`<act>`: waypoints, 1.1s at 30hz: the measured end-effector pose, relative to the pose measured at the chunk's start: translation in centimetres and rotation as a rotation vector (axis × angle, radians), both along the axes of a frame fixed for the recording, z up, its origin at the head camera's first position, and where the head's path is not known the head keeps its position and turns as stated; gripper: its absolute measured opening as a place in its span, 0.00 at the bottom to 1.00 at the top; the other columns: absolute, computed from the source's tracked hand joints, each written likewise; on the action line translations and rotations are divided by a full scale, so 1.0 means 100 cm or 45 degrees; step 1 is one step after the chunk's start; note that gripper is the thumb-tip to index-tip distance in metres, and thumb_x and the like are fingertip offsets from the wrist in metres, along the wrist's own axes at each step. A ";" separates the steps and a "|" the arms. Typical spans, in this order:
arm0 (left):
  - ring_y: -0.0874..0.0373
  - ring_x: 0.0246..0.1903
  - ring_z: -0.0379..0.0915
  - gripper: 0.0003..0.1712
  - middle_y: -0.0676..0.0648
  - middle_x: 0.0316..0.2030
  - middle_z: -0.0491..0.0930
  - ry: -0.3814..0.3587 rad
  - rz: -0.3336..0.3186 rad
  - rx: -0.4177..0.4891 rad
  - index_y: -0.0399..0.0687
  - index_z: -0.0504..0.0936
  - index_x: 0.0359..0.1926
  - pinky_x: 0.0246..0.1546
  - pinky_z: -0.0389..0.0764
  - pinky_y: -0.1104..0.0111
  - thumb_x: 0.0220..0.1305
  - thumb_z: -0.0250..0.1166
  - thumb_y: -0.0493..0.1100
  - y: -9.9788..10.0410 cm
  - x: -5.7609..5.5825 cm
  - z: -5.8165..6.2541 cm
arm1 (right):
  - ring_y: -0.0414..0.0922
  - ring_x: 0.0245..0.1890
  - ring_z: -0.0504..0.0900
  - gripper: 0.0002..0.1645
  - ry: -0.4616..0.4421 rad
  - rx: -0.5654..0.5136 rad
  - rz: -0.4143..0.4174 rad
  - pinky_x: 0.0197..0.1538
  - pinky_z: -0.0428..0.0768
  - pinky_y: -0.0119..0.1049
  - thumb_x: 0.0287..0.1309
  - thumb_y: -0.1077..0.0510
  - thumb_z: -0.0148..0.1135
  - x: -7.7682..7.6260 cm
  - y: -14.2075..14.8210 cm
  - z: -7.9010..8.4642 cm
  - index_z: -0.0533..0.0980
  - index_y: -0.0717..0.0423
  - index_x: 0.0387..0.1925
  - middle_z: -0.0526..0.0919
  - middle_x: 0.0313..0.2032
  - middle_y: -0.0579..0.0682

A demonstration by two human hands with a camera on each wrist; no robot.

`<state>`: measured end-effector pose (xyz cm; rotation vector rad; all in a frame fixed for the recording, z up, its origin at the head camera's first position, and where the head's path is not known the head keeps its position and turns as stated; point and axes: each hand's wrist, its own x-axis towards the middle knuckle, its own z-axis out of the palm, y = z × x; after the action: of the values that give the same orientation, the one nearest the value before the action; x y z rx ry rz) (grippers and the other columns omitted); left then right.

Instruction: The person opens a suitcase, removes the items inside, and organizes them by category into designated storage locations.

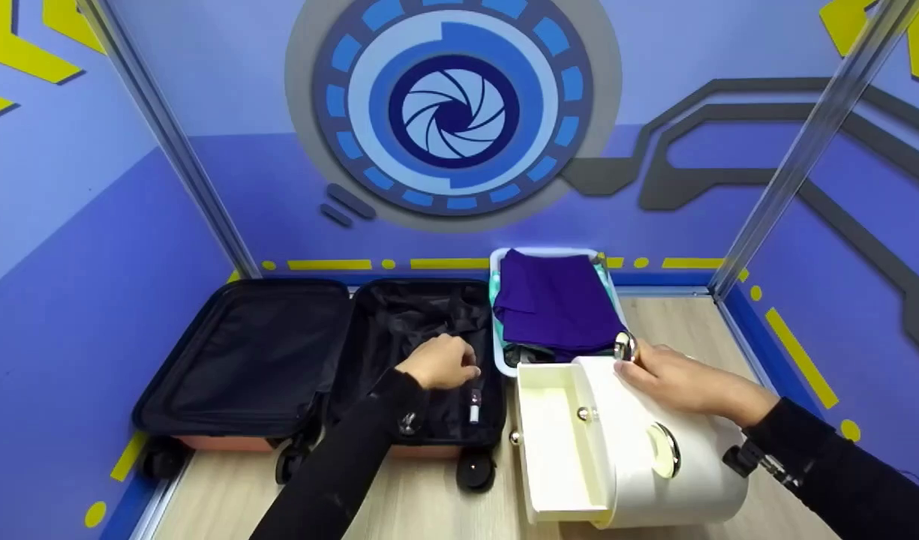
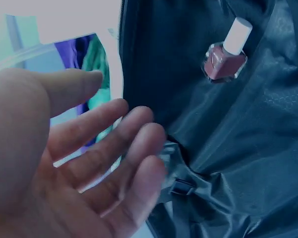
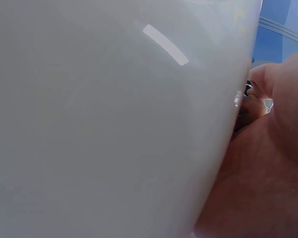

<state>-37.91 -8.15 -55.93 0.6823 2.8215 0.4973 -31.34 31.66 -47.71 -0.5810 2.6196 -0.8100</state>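
Observation:
Palm down, my left hand hovers over the right half of the open suitcase. Its fingers are loosely bent, with nothing between them in the left wrist view. Just by it, a nail polish bottle with a white cap lies on the black lining. My right hand is at the far upper edge of a white drawer box, thumb and fingers pinching a shiny silver piece. I cannot tell whether that piece belongs to the box. One drawer is pulled out leftward, its pale inside bare.
Behind the drawer box stands a white basket with folded purple cloth and green fabric. The suitcase's other half lies flat at left. Walls and metal posts enclose the wooden table.

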 end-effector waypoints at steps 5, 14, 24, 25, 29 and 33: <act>0.49 0.44 0.89 0.10 0.47 0.44 0.93 -0.068 0.048 -0.051 0.52 0.94 0.41 0.52 0.88 0.53 0.73 0.73 0.52 0.011 -0.012 -0.008 | 0.44 0.35 0.80 0.19 -0.021 -0.004 -0.013 0.36 0.81 0.36 0.87 0.42 0.52 0.001 0.000 -0.001 0.70 0.53 0.45 0.78 0.35 0.50; 0.44 0.48 0.92 0.13 0.42 0.44 0.94 -0.111 0.047 -0.176 0.45 0.94 0.40 0.53 0.90 0.53 0.63 0.81 0.49 0.028 -0.008 -0.034 | 0.45 0.44 0.81 0.21 0.009 0.049 -0.018 0.46 0.80 0.42 0.86 0.38 0.51 0.001 -0.001 -0.002 0.71 0.52 0.53 0.81 0.44 0.53; 0.52 0.23 0.88 0.12 0.40 0.34 0.91 -0.221 0.136 -0.170 0.45 0.87 0.28 0.29 0.88 0.64 0.61 0.79 0.46 0.030 -0.016 -0.062 | 0.47 0.48 0.80 0.20 0.041 0.060 0.001 0.51 0.79 0.46 0.87 0.39 0.51 0.001 -0.003 0.000 0.71 0.51 0.52 0.81 0.47 0.55; 0.52 0.26 0.88 0.12 0.40 0.34 0.91 -0.214 0.131 -0.162 0.45 0.87 0.28 0.32 0.89 0.63 0.61 0.79 0.46 0.030 -0.015 -0.062 | 0.47 0.48 0.80 0.19 0.049 0.055 0.004 0.50 0.79 0.45 0.87 0.40 0.51 0.001 -0.003 0.001 0.71 0.51 0.51 0.81 0.46 0.54; 0.49 0.34 0.88 0.11 0.42 0.34 0.92 -0.156 0.091 -0.122 0.46 0.88 0.26 0.44 0.90 0.60 0.58 0.79 0.45 0.028 -0.013 -0.056 | 0.45 0.44 0.80 0.17 0.056 0.031 0.008 0.46 0.79 0.41 0.86 0.42 0.52 0.001 -0.002 0.001 0.70 0.51 0.47 0.81 0.42 0.53; 0.51 0.32 0.87 0.10 0.46 0.30 0.90 -0.126 0.088 -0.032 0.48 0.88 0.25 0.43 0.89 0.59 0.59 0.79 0.44 0.026 -0.014 -0.043 | 0.46 0.44 0.80 0.18 0.041 0.045 -0.007 0.46 0.80 0.41 0.87 0.41 0.51 0.001 0.001 0.000 0.70 0.52 0.49 0.81 0.43 0.54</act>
<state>-39.32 -5.54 -60.26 0.5419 2.7612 0.4925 -31.22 31.75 -47.67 -0.5824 2.6599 -0.7605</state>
